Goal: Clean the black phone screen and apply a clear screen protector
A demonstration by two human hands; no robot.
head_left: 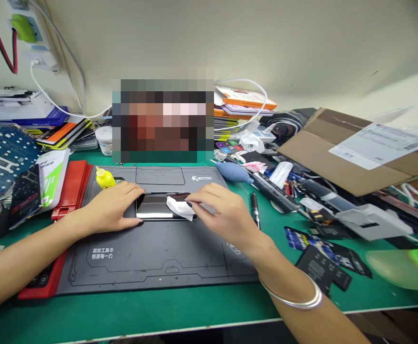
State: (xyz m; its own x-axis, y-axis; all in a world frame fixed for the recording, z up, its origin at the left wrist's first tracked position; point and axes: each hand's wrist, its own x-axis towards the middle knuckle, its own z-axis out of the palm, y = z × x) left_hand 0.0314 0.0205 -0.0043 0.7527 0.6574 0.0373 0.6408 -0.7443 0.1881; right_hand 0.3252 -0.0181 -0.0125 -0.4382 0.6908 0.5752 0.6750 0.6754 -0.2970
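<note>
A dark, glossy smartphone [151, 206] lies sideways on a grey work mat [133, 258]. My left hand [117, 205] grips its left end, thumb at the near edge and fingers at the far edge. Over the phone's right part, my right hand [219, 205] pinches a white wipe [180, 207] between thumb and fingers. The wipe rests against the phone's surface, and my right hand covers the phone's right end. Just beyond my left hand is a small yellow bottle [104, 177] with a pointed tip.
Left of the mat is a red tool holder [73, 184]. A blue air blower [234, 172], a black pen-like tool [255, 209] and phone parts [316, 270] clutter the right side. An open cardboard box [320, 148] stands at the back right, and a white jar [104, 141] at the back.
</note>
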